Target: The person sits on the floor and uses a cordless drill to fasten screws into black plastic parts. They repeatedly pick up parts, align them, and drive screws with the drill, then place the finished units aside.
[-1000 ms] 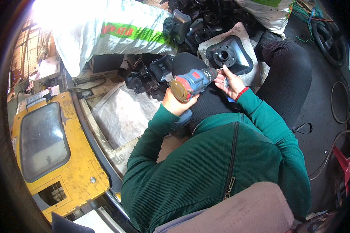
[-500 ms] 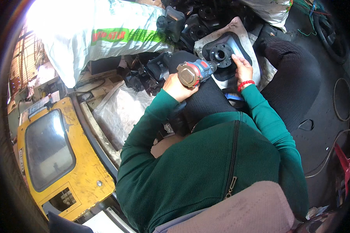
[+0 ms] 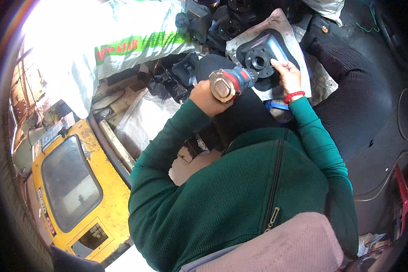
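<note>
My left hand (image 3: 211, 98) is wrapped round a blue and red cordless drill (image 3: 232, 84), its chuck end pointing at the round flange of a black moulded part (image 3: 259, 62). Whether the bit touches the flange is hard to make out. That part lies on a pale, stained cloth-like sheet (image 3: 276, 21) over my lap. At the flange's right rim, the thumb and fingertips of my right hand (image 3: 289, 76) close on its edge. A red bead bracelet (image 3: 294, 96) circles that wrist.
More black moulded parts (image 3: 229, 27) are heaped beyond my knees. A large white and green sack (image 3: 140, 38) lies at the far left. Left of me stands a yellow machine panel (image 3: 109, 179) with a dark window. A cable (image 3: 387, 179) curves over the floor at right.
The whole view has shifted a little, with the yellow panel now farther right in the picture. Drill and right hand stay at the flange.
</note>
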The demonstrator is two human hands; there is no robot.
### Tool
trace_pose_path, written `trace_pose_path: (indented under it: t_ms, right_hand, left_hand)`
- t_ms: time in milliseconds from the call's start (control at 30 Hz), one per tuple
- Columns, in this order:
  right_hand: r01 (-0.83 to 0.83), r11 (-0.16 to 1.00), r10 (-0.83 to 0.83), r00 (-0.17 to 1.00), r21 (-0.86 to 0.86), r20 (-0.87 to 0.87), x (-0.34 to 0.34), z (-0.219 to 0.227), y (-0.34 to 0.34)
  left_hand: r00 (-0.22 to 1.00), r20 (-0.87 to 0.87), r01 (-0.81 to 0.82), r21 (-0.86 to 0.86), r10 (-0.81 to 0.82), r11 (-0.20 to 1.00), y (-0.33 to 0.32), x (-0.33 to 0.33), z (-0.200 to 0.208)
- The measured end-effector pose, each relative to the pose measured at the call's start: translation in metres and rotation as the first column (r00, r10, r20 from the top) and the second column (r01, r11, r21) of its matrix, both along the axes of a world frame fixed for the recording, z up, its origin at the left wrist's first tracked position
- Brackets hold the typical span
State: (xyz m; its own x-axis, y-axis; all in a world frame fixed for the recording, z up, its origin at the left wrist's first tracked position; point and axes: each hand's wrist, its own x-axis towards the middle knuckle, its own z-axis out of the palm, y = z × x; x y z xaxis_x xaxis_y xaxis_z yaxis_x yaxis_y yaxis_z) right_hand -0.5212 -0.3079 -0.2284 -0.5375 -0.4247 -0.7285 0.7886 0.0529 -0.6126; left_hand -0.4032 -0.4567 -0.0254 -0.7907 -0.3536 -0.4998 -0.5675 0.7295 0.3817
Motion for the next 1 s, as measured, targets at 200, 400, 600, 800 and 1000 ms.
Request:
trace_pose_path:
  t_ms: [200, 400, 600, 800, 1000]
  right_hand:
    - [-0.005, 1.0, 0.005, 1.0, -0.014, -0.009, -0.003, 0.008, 0.003]
    - [-0.05, 0.999, 0.049, 0.994, -0.007, -0.099, -0.006, 0.013, 0.001]
    - [0.052, 0.974, -0.057, 0.998, -0.221, -0.016, -0.016, 0.0, 0.02]
    - [0.139, 0.778, 0.016, 0.971, -0.613, 0.239, -0.016, 0.059, 0.039]
    - [0.214, 0.607, 0.132, 0.923, -0.765, 0.362, -0.006, 0.05, 0.033]
  left_hand:
    - [0.996, -0.081, -0.023, 0.057, 0.028, 0.998, 0.003, 0.001, -0.009]
    - [0.999, -0.015, -0.047, -0.01, 0.047, 0.999, 0.008, 0.007, -0.004]
    - [0.975, -0.127, -0.157, 0.189, 0.183, 0.969, 0.032, 0.023, 0.015]
    - [0.954, -0.26, -0.09, 0.226, 0.149, 0.97, 0.056, 0.032, 0.028]
    - [0.95, -0.314, 0.027, 0.095, 0.004, 0.995, 0.062, 0.036, 0.036]
